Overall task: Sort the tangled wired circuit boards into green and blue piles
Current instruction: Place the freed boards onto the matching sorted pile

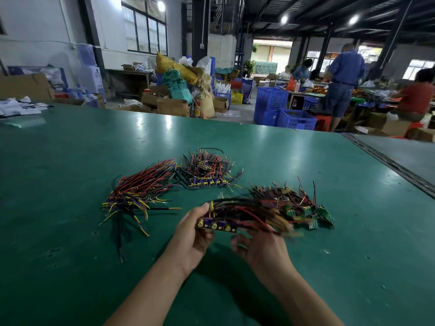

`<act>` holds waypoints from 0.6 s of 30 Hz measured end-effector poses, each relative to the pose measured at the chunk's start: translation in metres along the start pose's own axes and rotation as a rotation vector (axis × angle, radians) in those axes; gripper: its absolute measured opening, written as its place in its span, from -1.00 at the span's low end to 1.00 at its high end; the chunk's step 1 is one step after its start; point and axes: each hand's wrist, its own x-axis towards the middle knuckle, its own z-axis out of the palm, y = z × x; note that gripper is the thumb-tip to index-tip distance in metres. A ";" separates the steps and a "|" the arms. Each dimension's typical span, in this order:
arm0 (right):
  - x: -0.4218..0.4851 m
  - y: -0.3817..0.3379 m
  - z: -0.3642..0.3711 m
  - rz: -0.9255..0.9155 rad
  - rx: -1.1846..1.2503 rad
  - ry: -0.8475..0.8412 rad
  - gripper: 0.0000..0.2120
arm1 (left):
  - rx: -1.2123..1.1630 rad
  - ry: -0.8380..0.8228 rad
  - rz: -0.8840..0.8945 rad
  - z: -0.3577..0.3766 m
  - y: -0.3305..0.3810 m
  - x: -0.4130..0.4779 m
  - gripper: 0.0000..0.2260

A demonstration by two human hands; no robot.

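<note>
While the left hand (193, 237) pinches a board strip (216, 226), the right hand (261, 248) seemingly grips its wires (254, 209).

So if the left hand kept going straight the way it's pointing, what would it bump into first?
Most likely the pile of blue boards farther out on the table. The left hand, gripping a bundle of wired boards, points roughly at it, but depth is unclear, so it might pass over.
</note>
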 end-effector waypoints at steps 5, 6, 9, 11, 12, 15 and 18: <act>-0.003 -0.008 0.000 0.041 0.137 -0.037 -0.88 | 0.110 -0.026 0.007 0.000 -0.002 -0.002 -0.80; -0.002 -0.009 0.001 0.041 0.152 -0.037 -0.88 | 0.129 -0.025 0.009 0.000 -0.002 -0.002 -0.79; -0.002 -0.005 -0.001 0.017 0.142 -0.037 -0.95 | 0.154 -0.052 -0.028 -0.001 -0.001 -0.002 -0.77; 0.000 -0.003 -0.007 -0.001 0.106 -0.040 -0.97 | 0.154 -0.062 -0.086 -0.001 -0.002 -0.003 -0.76; 0.001 -0.003 -0.008 -0.009 0.086 -0.046 -0.97 | 0.158 -0.069 -0.108 -0.001 -0.002 -0.003 -0.76; 0.004 0.000 -0.015 -0.039 0.018 -0.097 -0.79 | 0.177 -0.105 -0.134 -0.001 -0.003 -0.003 -0.74; 0.005 0.002 -0.021 -0.068 -0.090 -0.184 -0.84 | 0.175 -0.162 -0.135 -0.002 -0.002 -0.004 -0.77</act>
